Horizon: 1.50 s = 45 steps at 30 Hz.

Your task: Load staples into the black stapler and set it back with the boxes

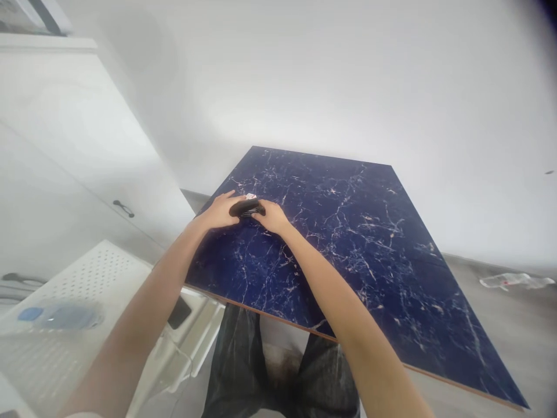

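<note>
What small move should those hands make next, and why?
Perhaps ease the black object slightly toward the middle of the blue table. The left hand and right hand hold it from either side, and it is nearer the table's left edge than its right.

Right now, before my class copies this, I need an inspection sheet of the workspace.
Surface: dark blue marbled tabletop
Handled things: black object, type unclear; white item just beyond it
Clutter: blue-capped plastic bottle, dark phone-like slab, both at left
Hands: left hand and right hand at opposite sides of the black object; grip unclear
Cables: thin pale cord near the slab
Surroundings: white wall, white cabinet, clear plastic on the floor at right
</note>
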Motion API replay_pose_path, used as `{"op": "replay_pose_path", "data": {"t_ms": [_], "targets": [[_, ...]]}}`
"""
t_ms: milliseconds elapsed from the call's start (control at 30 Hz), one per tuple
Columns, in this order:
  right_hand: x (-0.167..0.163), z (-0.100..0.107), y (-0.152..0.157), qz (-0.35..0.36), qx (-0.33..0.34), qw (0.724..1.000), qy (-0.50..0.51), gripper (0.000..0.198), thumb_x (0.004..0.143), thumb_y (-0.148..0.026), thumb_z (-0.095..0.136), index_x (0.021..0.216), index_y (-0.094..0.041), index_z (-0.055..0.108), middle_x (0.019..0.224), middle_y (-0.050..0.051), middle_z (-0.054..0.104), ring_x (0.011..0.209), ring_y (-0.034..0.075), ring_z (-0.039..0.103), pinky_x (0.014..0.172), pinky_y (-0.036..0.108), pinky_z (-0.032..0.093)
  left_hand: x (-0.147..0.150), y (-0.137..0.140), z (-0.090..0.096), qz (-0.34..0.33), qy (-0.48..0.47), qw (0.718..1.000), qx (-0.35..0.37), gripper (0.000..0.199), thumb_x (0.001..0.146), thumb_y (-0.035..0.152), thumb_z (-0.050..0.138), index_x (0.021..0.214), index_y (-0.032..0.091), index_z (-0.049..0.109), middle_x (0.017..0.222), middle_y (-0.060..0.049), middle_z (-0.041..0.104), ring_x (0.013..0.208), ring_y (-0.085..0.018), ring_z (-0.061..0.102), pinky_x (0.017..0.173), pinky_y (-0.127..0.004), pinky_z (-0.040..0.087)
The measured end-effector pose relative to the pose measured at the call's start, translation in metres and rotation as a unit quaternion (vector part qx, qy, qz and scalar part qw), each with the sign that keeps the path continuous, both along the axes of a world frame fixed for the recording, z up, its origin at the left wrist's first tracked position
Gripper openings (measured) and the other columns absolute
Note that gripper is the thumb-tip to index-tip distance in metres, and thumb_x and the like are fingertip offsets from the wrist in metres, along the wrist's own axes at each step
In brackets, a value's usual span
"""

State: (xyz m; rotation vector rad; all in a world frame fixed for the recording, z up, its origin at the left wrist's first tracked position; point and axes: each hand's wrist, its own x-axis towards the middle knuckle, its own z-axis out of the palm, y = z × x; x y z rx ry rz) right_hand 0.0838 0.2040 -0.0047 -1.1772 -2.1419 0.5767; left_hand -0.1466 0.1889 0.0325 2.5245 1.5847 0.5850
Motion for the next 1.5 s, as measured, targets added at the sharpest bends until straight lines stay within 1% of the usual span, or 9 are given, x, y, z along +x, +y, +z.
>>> {"op": "replay_pose_path", "data": {"t_ms": [100, 267, 467, 767, 900, 1067, 1233, 1367, 1500], "targets": [[-0.001, -0.003, 0.007, -0.001, -0.016, 1.0, 0.011, 0.015, 0.091, -0.028, 0.072, 0.103, -0.018, 0.073, 0.099, 0.007, 0.075, 0.092, 0.023, 0.067, 0.091, 0.037, 0.05, -0.007, -0.009, -0.012, 0.017, -0.039, 0.998, 0.054, 0.065, 0.077, 0.029, 0.07, 0.141, 0.022, 0.06, 0.147, -0.008, 0.061, 0.139, -0.034, 0.051, 0.121, -0.052, 0.036], [0.007, -0.012, 0.012, 0.005, -0.003, 0.999, 0.031, 0.017, 0.091, -0.031, 0.074, 0.101, -0.018, 0.075, 0.098, 0.005, 0.073, 0.088, 0.02, 0.066, 0.086, 0.032, 0.049, -0.019, -0.03, -0.028, 0.091, -0.071, 0.989, 0.09, 0.031, 0.092, 0.041, 0.062, 0.116, 0.024, 0.074, 0.124, -0.007, 0.073, 0.12, -0.03, 0.064, 0.112, -0.05, 0.046], [0.009, -0.017, 0.019, 0.013, -0.018, 0.999, 0.043, 0.018, 0.089, -0.033, 0.076, 0.1, -0.019, 0.077, 0.097, 0.004, 0.071, 0.084, 0.017, 0.065, 0.083, 0.03, 0.051, -0.02, -0.037, -0.038, 0.107, -0.087, 0.986, 0.093, 0.031, 0.099, 0.045, 0.057, 0.118, 0.028, 0.075, 0.129, -0.005, 0.074, 0.117, -0.028, 0.066, 0.107, -0.048, 0.05], [0.026, -0.005, 0.023, 0.044, -0.031, 0.998, 0.025, 0.019, 0.089, -0.029, 0.076, 0.107, -0.024, 0.08, 0.11, 0.004, 0.077, 0.101, 0.02, 0.07, 0.096, 0.032, 0.05, -0.021, -0.035, -0.042, 0.106, -0.086, 0.984, 0.116, 0.029, 0.098, 0.041, 0.064, 0.12, 0.025, 0.074, 0.124, -0.007, 0.075, 0.116, -0.029, 0.066, 0.106, -0.046, 0.05], [0.036, 0.005, 0.027, 0.078, 0.001, 0.996, -0.031, 0.016, 0.091, -0.025, 0.071, 0.105, -0.024, 0.079, 0.104, 0.002, 0.078, 0.095, 0.019, 0.07, 0.09, 0.029, 0.049, -0.021, -0.034, -0.043, 0.105, -0.093, 0.983, 0.121, 0.028, 0.097, 0.038, 0.066, 0.121, 0.026, 0.073, 0.122, -0.007, 0.075, 0.114, -0.029, 0.066, 0.105, -0.045, 0.051], [0.038, 0.03, 0.039, 0.123, 0.039, 0.972, -0.198, 0.01, 0.088, -0.022, 0.072, 0.097, -0.024, 0.077, 0.095, 0.003, 0.077, 0.089, 0.021, 0.068, 0.081, 0.028, 0.045, -0.021, -0.035, -0.042, 0.092, -0.106, 0.982, 0.123, 0.026, 0.096, 0.035, 0.067, 0.12, 0.024, 0.072, 0.124, -0.007, 0.074, 0.117, -0.028, 0.065, 0.107, -0.044, 0.05], [0.044, 0.044, 0.042, 0.089, -0.013, 0.986, -0.139, 0.008, 0.088, -0.025, 0.074, 0.095, -0.024, 0.074, 0.093, 0.002, 0.077, 0.087, 0.019, 0.069, 0.079, 0.028, 0.048, -0.02, -0.036, -0.041, 0.096, -0.11, 0.982, 0.119, 0.025, 0.095, 0.033, 0.069, 0.118, 0.023, 0.072, 0.122, -0.007, 0.075, 0.114, -0.027, 0.066, 0.105, -0.043, 0.051], [0.054, 0.035, 0.047, -0.036, -0.013, 0.999, -0.005, 0.016, 0.093, -0.033, 0.07, 0.105, -0.022, 0.073, 0.103, 0.005, 0.078, 0.093, 0.018, 0.071, 0.087, 0.03, 0.053, -0.021, -0.035, -0.043, 0.091, -0.113, 0.981, 0.126, 0.025, 0.095, 0.032, 0.069, 0.118, 0.022, 0.072, 0.122, -0.007, 0.075, 0.115, -0.028, 0.065, 0.104, -0.042, 0.051], [0.051, 0.025, 0.052, -0.053, -0.035, 0.993, -0.097, 0.012, 0.091, -0.027, 0.071, 0.1, -0.021, 0.077, 0.099, 0.006, 0.079, 0.094, 0.021, 0.072, 0.09, 0.032, 0.052, -0.021, -0.035, -0.042, 0.097, -0.111, 0.982, 0.116, 0.025, 0.096, 0.033, 0.069, 0.119, 0.023, 0.071, 0.124, -0.007, 0.074, 0.118, -0.027, 0.065, 0.107, -0.043, 0.05]]}}
